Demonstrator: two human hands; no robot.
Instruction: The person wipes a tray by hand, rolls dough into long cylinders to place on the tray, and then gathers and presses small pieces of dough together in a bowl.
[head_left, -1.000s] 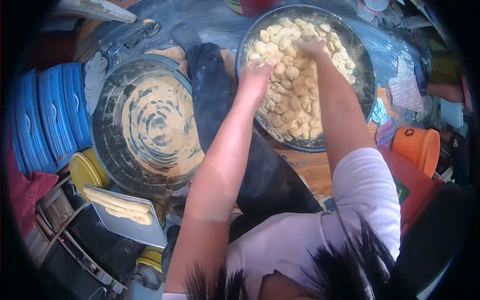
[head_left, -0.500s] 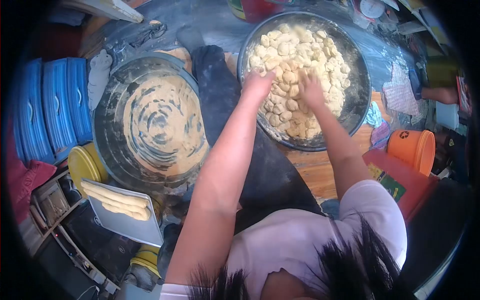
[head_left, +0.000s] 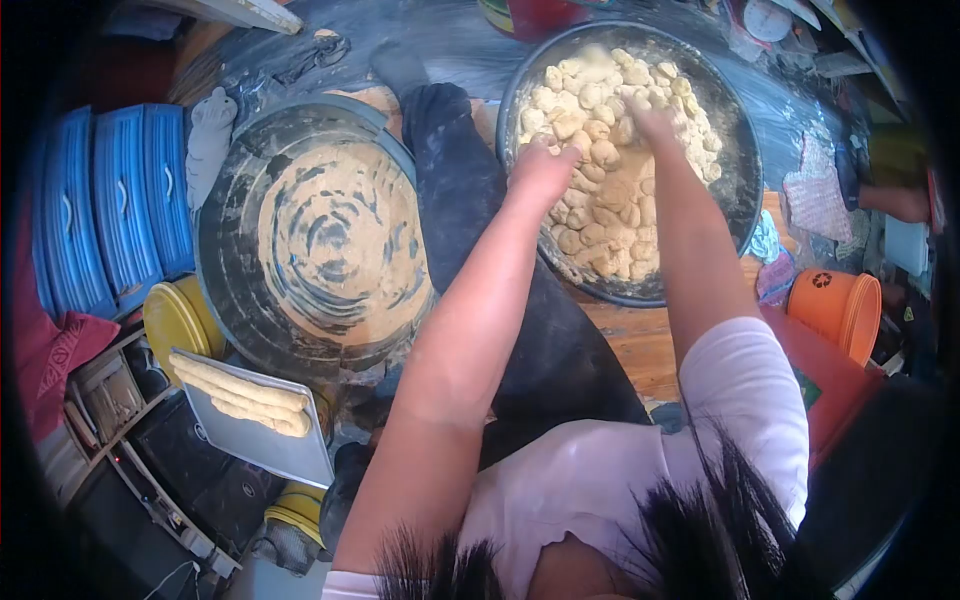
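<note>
Floured worktop (head_left: 445, 45) — left hand (head_left: 541, 166) and right hand (head_left: 655, 124) half buried among dough pieces (head_left: 600, 215) in a pan (head_left: 741, 190) — grasp unclear.

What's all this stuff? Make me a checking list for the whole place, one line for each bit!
Surface: wooden top, showing below the right basin.
Job's things: dough lumps heaped in the right basin; left basin only smeared with dough.
Clutter: tray with dough sticks; yellow lids; dark fabric between the basins.
Hands: left hand and right hand, both on the dough lumps.
Cables: nothing seen.
Surroundings: blue crates on the left; orange bucket on the right.
</note>
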